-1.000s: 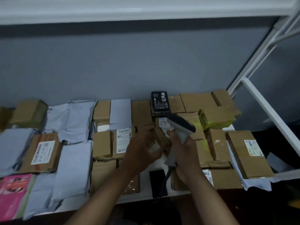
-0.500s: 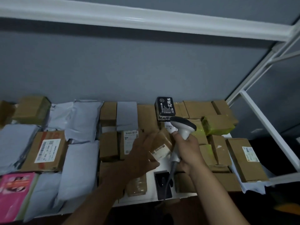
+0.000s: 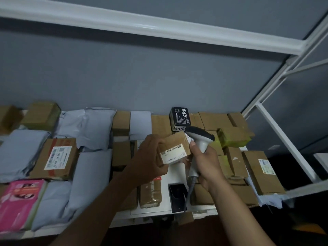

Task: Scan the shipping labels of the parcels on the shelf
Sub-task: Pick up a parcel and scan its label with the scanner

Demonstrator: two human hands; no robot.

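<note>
left hand (image 3: 149, 157) grips small box (image 3: 174, 148) | right hand (image 3: 206, 163) grips scanner (image 3: 200, 139) | above shelf (image 3: 159, 213)

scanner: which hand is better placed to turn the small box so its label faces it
Left. The left hand already grips the small cardboard box, while the right hand is wrapped round the scanner handle beside it.

A small brown cardboard box (image 3: 174, 146) is held up above the shelf (image 3: 159, 213), tilted, with a white shipping label (image 3: 173, 155) along its near face. Beside it on the right stands a grey handheld scanner (image 3: 199, 148), head up, its dark nose pointing right, cable hanging below. Brown boxes and grey mailer bags lie packed flat along the white shelf, several showing white labels.
</note>
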